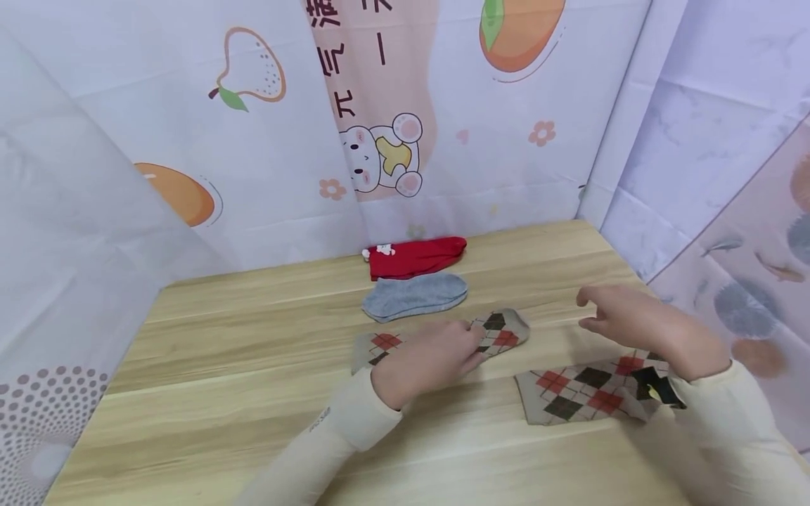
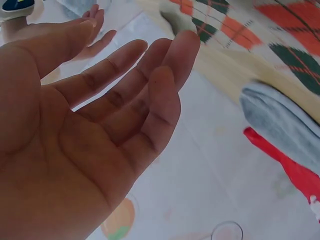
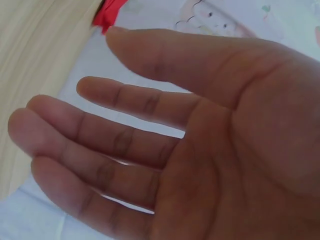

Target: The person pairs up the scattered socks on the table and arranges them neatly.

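Observation:
In the head view my left hand (image 1: 436,358) is over a beige argyle sock (image 1: 503,339) with red and dark diamonds, covering its middle. The left wrist view shows the fingers loosely bent and the palm bare. My right hand (image 1: 652,327) hovers at the right, thumb and fingers apart, holding nothing. A second argyle sock (image 1: 582,390) lies below it, partly hidden by the right forearm. In the right wrist view the fingers (image 3: 95,180) are relaxed and slightly spread.
Behind the first argyle sock, a grey-blue pair of socks (image 1: 414,295) lies flat on the wooden table (image 1: 221,351). Farther back lies a red sock (image 1: 418,258) with a small white figure. Printed curtains (image 1: 266,176) stand along the table's back and sides.

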A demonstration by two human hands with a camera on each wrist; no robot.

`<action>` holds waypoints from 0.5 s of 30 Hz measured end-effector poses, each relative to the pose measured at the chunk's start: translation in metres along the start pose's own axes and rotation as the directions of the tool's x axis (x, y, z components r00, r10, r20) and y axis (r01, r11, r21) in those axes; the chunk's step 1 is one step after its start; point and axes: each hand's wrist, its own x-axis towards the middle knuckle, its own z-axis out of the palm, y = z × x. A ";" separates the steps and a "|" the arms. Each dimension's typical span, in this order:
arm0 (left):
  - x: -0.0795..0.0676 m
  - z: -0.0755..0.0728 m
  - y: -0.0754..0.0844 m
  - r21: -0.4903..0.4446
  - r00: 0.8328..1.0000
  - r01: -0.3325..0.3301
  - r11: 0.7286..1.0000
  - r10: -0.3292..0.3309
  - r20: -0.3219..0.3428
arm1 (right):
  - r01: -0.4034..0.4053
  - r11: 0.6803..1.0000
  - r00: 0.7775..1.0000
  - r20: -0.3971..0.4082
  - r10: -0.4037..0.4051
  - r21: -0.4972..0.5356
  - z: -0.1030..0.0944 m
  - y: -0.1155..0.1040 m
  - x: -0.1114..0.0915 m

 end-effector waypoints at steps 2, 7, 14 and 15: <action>0.004 0.002 0.004 0.034 0.999 -0.030 0.999 0.031 -0.007 | -0.007 1.000 1.000 -0.004 0.007 0.003 0.002 0.008 -0.001; 0.015 0.011 0.014 0.043 0.998 -0.054 0.998 0.053 0.018 | -0.042 0.999 0.999 0.006 0.042 0.008 0.002 0.025 0.001; 0.029 0.021 0.027 -0.005 0.994 -0.109 0.994 0.109 0.031 | -0.120 0.991 0.992 0.055 0.117 0.061 0.000 0.056 0.002; 0.031 0.022 0.029 0.004 0.992 -0.124 0.992 0.124 0.021 | -0.136 0.989 0.989 0.064 0.132 0.066 0.000 0.060 0.002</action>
